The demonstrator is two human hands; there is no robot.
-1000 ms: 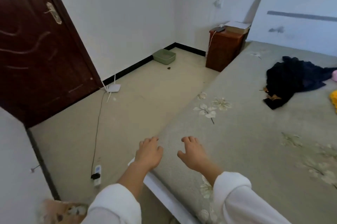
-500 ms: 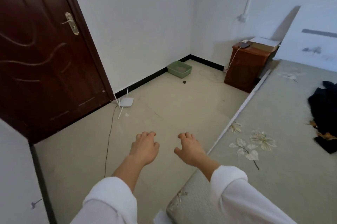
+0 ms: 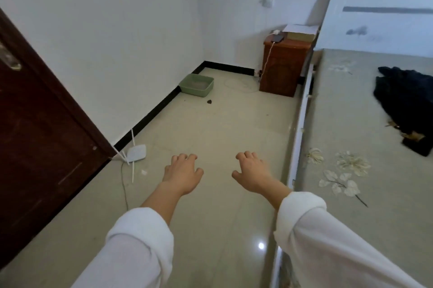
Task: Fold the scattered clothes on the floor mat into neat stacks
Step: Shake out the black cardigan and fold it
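A grey-green floral mat (image 3: pixel 365 194) covers the right side of the view. On it, at the far right, lies a crumpled dark navy garment (image 3: pixel 405 105) with a tan tag at its lower edge. My left hand (image 3: pixel 181 174) and my right hand (image 3: pixel 254 174) hover palm down over the bare tiled floor, left of the mat's edge. Both have loosely curled fingers and hold nothing. White sleeves cover both forearms. Neither hand touches the mat or the garment.
A dark wooden door (image 3: pixel 39 147) stands at the left. A white router (image 3: pixel 136 153) with a cable lies by the skirting. A green plastic tray (image 3: pixel 196 84) sits by the wall. A brown bedside cabinet (image 3: pixel 284 65) with a phone and books stands at the mat's far corner.
The view has swung left, away from the mat. My hands, which were over the mat's near edge a second ago, now hang over the tiled floor. The pink and yellow items have left the view.
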